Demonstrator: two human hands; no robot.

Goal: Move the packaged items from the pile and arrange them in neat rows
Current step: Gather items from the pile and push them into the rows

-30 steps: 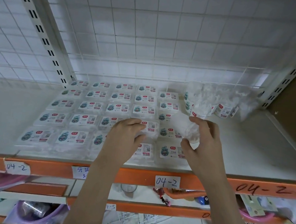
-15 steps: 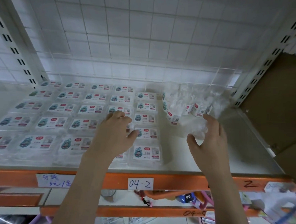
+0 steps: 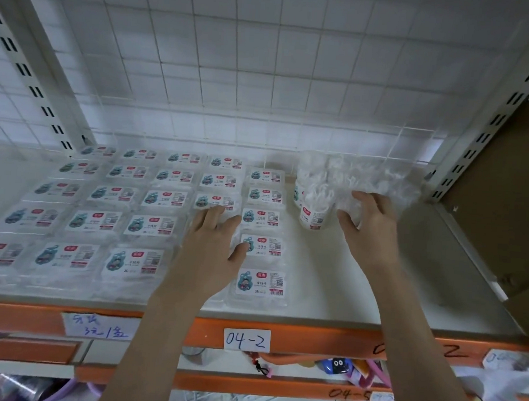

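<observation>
The left hand [image 3: 212, 243] lies flat, palm down, on the rows of packaged items [image 3: 151, 225], its fingers straight and spread, so its grip is wide and holds nothing. Its fingertips rest on a box in the fourth column; its thumb touches the label of the box just to its right, in the last column [image 3: 263, 218]. To the left of this hand, flat clear boxes with white labels lie in straight rows reaching back to the wire mesh panel [image 3: 263, 77]. One more labelled box [image 3: 260, 284] lies just beside the wrist, nearest the shelf's orange front edge [image 3: 311, 337].

The right hand [image 3: 369, 224] reaches into the pile [image 3: 359, 184], a heap of the same clear packs in loose plastic wrap at the back right of the white shelf [image 3: 375, 292]. Its fingers are curled over a wrapped pack there; its grip is narrow, holding that pack. Just left of this hand, one pack stands on end [image 3: 314, 215], label facing forward. The two hands are well apart, with bare shelf between them.

A paper tag reading 04-2 [image 3: 246, 340] is stuck to the orange edge below the left forearm. A cardboard box [image 3: 501, 212] stands to the right of the right hand, beyond the slotted upright [image 3: 487, 126].
</observation>
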